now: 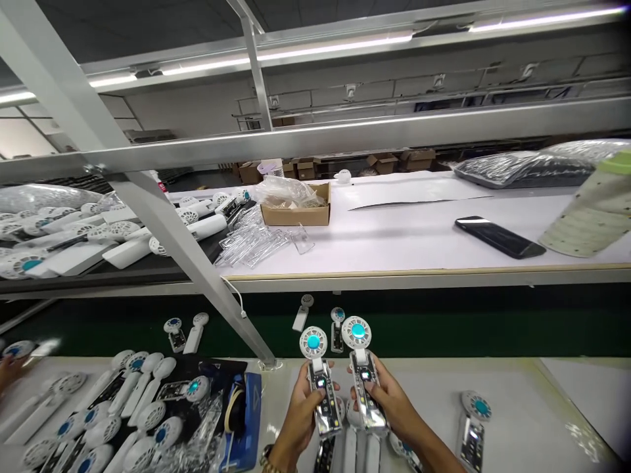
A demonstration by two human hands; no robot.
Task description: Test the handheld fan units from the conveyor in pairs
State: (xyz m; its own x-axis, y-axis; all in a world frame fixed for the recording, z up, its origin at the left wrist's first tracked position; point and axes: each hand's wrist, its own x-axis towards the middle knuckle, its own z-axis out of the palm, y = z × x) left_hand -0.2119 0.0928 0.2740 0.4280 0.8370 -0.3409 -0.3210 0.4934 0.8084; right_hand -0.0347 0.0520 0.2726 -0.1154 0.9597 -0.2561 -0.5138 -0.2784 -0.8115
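Observation:
My left hand (300, 410) is closed around a small handheld fan (325, 404) with a round white head, a teal centre and a clear-fronted handle showing its circuit parts. A second fan (367, 394) of the same kind is gripped in my right hand (394, 401). Both thumbs press on the handle fronts, where small displays glow. The two fans are held upright side by side, heads pointing away from me. Below them, partly hidden by my hands, more fans (351, 447) lie on the white worktable (434, 378). Another lit fan (473, 433) rests to the right.
Many fans (148, 387) pile up at lower left beside a blue tray (251, 420). A co-worker's hand (7, 371) shows at the left edge. A green belt (444, 322) carries several fans. The shelf above holds a cardboard box (296, 215), clear plastic pieces (251, 240) and a phone (500, 236).

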